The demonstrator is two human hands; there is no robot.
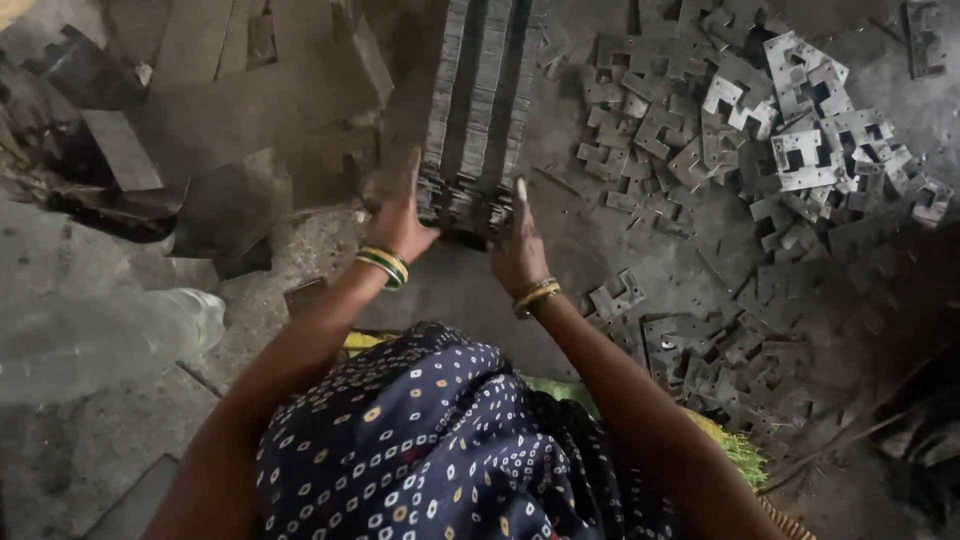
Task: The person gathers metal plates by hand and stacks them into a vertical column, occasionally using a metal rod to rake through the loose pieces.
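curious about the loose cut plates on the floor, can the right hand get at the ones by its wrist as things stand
Probably yes. The right hand presses the stacked metal plates, but the loose cut plates lie uncovered on the floor just beside its wrist, with nothing between.

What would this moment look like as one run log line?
left hand: pressed on stacked metal plates | right hand: same, opposite side | loose notched plates: floor, right

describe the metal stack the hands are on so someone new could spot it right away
On the grey floor, straight ahead of the person's knees, the left hand and right hand press either side of a long row of thin metal plates standing on edge. The scattered notched brackets to its right lie flat and loose.
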